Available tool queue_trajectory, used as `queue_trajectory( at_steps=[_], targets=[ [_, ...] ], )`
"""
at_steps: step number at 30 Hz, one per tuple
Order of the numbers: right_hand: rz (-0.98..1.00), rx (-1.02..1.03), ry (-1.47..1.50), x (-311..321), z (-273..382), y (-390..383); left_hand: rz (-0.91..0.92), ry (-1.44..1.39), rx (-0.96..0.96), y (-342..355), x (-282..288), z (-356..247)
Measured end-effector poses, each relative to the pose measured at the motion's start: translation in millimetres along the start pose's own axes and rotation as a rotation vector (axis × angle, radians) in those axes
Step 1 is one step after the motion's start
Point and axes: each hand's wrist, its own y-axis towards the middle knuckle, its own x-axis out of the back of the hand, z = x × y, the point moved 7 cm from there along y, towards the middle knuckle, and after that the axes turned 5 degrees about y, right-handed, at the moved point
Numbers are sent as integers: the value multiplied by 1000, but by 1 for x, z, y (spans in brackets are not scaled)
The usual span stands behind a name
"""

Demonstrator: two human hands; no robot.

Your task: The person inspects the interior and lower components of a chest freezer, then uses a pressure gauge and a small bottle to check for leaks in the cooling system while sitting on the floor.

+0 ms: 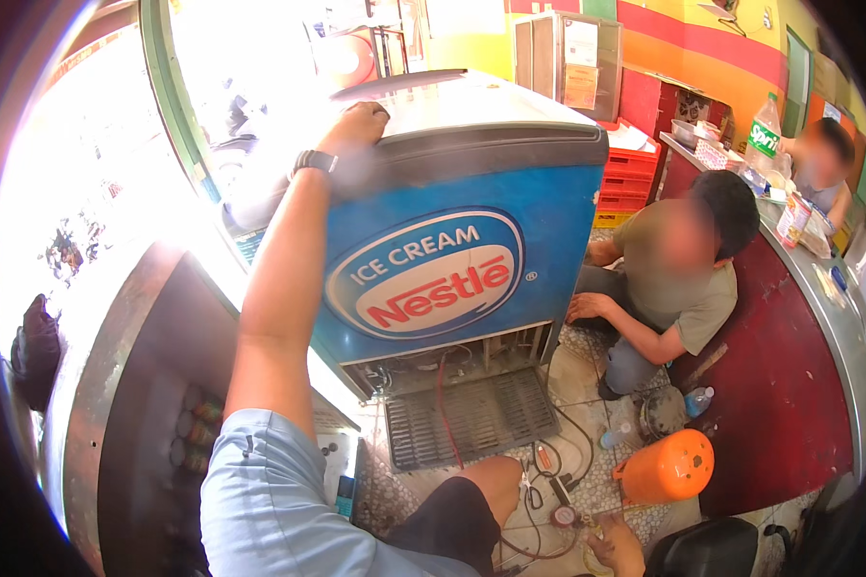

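My left arm reaches up to a blue chest freezer [558,240] with a dark rim and a white top. My left hand [361,125] rests over its upper edge, fingers curled onto the top. Low at the front, the freezer's bottom opening shows wiring, and a dark slatted grille [471,418] lies on the floor before it. My right hand [616,546] is down near the floor, its fingers bent around something I cannot make out. Beside it are a round pressure gauge [563,516] with hoses and an orange gas cylinder [668,468]. Scissors [530,490] lie close by.
A person [688,269] crouches right of the freezer, one hand near its side. Behind them curves a dark red counter [779,385] bearing bottles and packets; another person sits beyond. Red crates [625,178] stand behind. A dark cabinet [154,385] flanks me on the left.
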Motion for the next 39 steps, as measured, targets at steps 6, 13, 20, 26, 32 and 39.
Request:
queue_trajectory(
  at_steps=[6,13,20,26,32,39],
  targets=[
    [27,62,-89,-22,1,5,53,56,-91,9,6,-4],
    [-25,80,51,3,20,-6,71,86,-116,0,2,-5],
    [-100,164,6,22,39,5,178,-4,-43,-3,-3,-14],
    [-32,243,42,14,47,60,202,92,-53,-9,-1,-19],
    [128,136,322,-7,41,85,240,215,-165,-2,-17,-10],
    [142,133,412,83,131,66,142,-15,35,-1,-2,-18]
  ],
)
